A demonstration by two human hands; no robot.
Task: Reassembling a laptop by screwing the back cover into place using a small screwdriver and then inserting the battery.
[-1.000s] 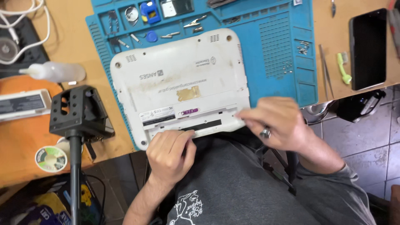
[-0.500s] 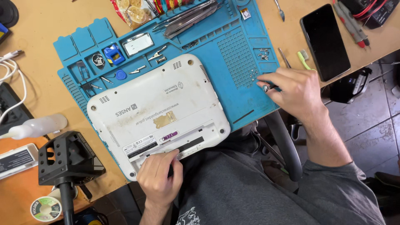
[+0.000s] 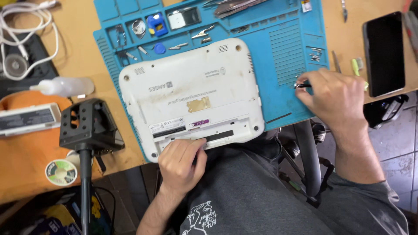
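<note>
A white small laptop (image 3: 191, 93) lies underside up on a blue work mat (image 3: 283, 30). My left hand (image 3: 180, 163) grips the laptop's near edge, fingers laid on the dark open slot (image 3: 217, 135) there. My right hand (image 3: 335, 98) is off to the right over the mat's ridged patch (image 3: 285, 52), pinching a thin dark tool (image 3: 301, 85) whose tip points left. Small screws (image 3: 314, 55) lie in a mat compartment just above that hand.
A black phone (image 3: 384, 52) lies at the right on the wooden bench. Tweezers, picks and small parts fill the mat's top trays (image 3: 174, 21). At the left are a black stand (image 3: 87, 124), a squeeze bottle (image 3: 65, 86), a grey battery pack (image 3: 28, 118), white cables (image 3: 26, 17) and a solder spool (image 3: 61, 172).
My right hand left the laptop's near edge and moved right to the mat's ridged patch, now pinching the thin tool. My left hand stayed on the laptop's edge.
</note>
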